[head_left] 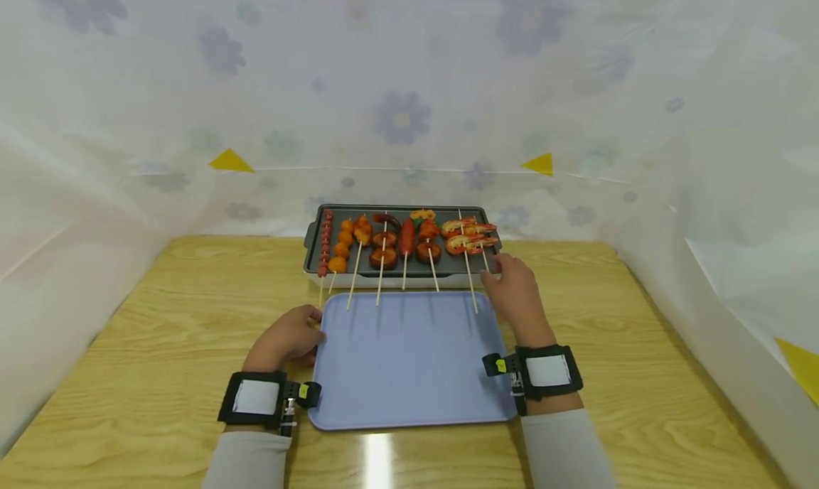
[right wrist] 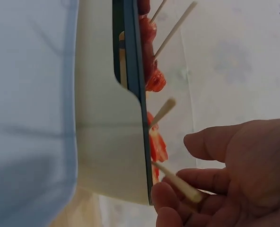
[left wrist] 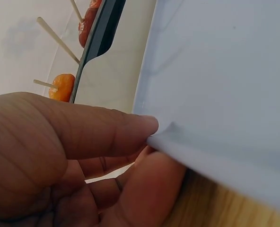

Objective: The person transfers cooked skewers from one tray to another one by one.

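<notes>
The left hand (head_left: pixel 289 338) pinches the tray (head_left: pixel 409 404); the right hand (head_left: pixel 515 290), fingers seemingly closing on a shrimp stick (right wrist: pixel 177 180) by the grill (head_left: pixel 313 237), could knock it off.

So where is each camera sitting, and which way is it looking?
Head: worn on the head, looking forward and down at the wooden table, the dark grill tray of food skewers and the pale blue plastic tray; both hands and sleeves show.
Left wrist: on the left wrist, looking along the left hand, which pinches the blue tray's edge.
Right wrist: on the right wrist, facing the right hand, whose fingers touch a wooden skewer stick.
All views share both trays.
</notes>
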The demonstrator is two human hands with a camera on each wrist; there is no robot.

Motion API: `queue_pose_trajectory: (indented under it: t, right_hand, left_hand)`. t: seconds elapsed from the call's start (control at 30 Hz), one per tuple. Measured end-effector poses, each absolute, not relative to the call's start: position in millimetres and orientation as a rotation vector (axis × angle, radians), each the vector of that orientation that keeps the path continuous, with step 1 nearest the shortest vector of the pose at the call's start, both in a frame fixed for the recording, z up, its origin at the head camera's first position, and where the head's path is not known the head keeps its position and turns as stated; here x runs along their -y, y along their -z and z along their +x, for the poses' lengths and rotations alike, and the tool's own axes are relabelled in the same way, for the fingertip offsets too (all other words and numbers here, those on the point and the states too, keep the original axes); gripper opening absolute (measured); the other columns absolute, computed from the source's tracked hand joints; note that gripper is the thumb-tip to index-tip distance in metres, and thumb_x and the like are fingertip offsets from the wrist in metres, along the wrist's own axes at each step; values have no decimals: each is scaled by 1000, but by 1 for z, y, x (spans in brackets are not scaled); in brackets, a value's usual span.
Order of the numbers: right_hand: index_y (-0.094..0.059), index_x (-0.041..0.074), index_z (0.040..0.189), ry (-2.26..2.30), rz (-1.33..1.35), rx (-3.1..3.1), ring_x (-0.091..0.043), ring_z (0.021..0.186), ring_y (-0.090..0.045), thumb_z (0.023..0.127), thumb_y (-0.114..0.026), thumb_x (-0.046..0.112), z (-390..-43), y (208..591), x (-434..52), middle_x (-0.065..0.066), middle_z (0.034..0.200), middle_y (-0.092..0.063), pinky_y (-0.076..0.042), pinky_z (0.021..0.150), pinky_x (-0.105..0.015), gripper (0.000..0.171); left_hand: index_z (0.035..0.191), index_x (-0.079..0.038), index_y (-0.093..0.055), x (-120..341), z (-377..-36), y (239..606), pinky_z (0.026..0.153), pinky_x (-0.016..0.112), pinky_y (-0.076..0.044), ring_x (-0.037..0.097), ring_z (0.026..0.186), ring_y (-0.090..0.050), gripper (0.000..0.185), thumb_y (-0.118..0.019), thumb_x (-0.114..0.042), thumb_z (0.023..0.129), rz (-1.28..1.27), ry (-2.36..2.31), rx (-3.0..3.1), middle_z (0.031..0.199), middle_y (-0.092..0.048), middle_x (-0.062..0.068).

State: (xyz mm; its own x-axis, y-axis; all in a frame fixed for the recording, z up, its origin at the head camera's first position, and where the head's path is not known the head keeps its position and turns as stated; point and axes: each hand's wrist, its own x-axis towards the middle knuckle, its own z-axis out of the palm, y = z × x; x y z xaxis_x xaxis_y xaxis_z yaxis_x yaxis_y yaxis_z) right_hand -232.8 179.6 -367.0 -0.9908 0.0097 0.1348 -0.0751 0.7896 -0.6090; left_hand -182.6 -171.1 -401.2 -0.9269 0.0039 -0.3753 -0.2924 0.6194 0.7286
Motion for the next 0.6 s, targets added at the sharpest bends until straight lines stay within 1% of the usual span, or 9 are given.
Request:
queue_pose_trajectory:
  t: [0.1, 0.17, 0.2, 0.23, 0.37, 0.43, 0.5, 0.53, 0.6]
  right_hand:
    - [-58, -10, 126, -942, 70, 2859, -38, 96, -59, 100, -53, 14, -236, 367, -185, -26, 111, -61, -48, 79, -50, 35]
    - [-60, -9, 123, -923, 87, 2879, -37, 93, -61, 99, -52, 12, -240, 368, -188, -26, 110, -63, -49, 79, -50, 33]
    - [-61, -9, 122, -916, 96, 2891, -37, 94, -62, 99, -52, 12, -241, 369, -189, -27, 111, -64, -50, 80, -51, 32]
    - [-61, -9, 124, -904, 103, 2899, -36, 97, -62, 99, -52, 11, -243, 369, -190, -26, 115, -64, -50, 83, -51, 33]
    - [-64, -9, 120, -876, 127, 2947, -35, 92, -62, 98, -53, 9, -248, 367, -193, -26, 112, -65, -51, 79, -49, 30]
    - [-66, -9, 114, -852, 147, 2971, -33, 84, -61, 97, -55, 8, -251, 364, -194, -25, 104, -66, -50, 74, -47, 27]
    - [-66, -9, 110, -844, 176, 3001, -28, 76, -60, 96, -55, 7, -253, 361, -195, -20, 94, -66, -49, 68, -42, 24]
    - [-66, -8, 105, -847, 197, 3021, -26, 71, -59, 95, -55, 7, -255, 359, -196, -17, 87, -64, -47, 64, -40, 21]
    - [-61, -4, 88, -874, 226, 3065, -22, 61, -53, 95, -53, 7, -259, 355, -197, -10, 71, -56, -41, 58, -36, 15]
  left_hand:
    - [128, 7, -48, 171, -184, 401, 56, 32, -54, 24, 68, -60, 40, -58, 0, 90, -238, -1207, -2502, 94, -57, 18]
    - [128, 7, -48, 171, -184, 401, 56, 32, -54, 24, 68, -60, 40, -58, 0, 90, -243, -1205, -2501, 94, -58, 18]
    - [128, 7, -49, 171, -184, 401, 56, 32, -54, 24, 68, -60, 40, -58, 0, 90, -249, -1207, -2499, 94, -58, 18]
    - [128, 7, -49, 171, -184, 401, 56, 32, -54, 24, 68, -60, 40, -58, 0, 90, -248, -1208, -2499, 95, -58, 18]
    - [128, 8, -48, 171, -185, 401, 57, 32, -54, 25, 69, -60, 40, -59, 0, 90, -241, -1214, -2498, 95, -57, 18]
    - [128, 8, -48, 171, -184, 401, 57, 32, -54, 25, 69, -60, 40, -59, 0, 90, -238, -1213, -2499, 94, -57, 18]
    - [128, 7, -48, 171, -184, 402, 57, 32, -54, 25, 68, -59, 40, -58, 0, 90, -244, -1214, -2496, 93, -57, 18]
    - [128, 7, -48, 171, -183, 402, 57, 32, -54, 24, 68, -59, 39, -58, 0, 90, -245, -1211, -2497, 92, -57, 18]
    - [128, 6, -48, 171, -184, 403, 56, 32, -54, 24, 68, -59, 39, -58, 0, 90, -245, -1210, -2499, 91, -57, 17]
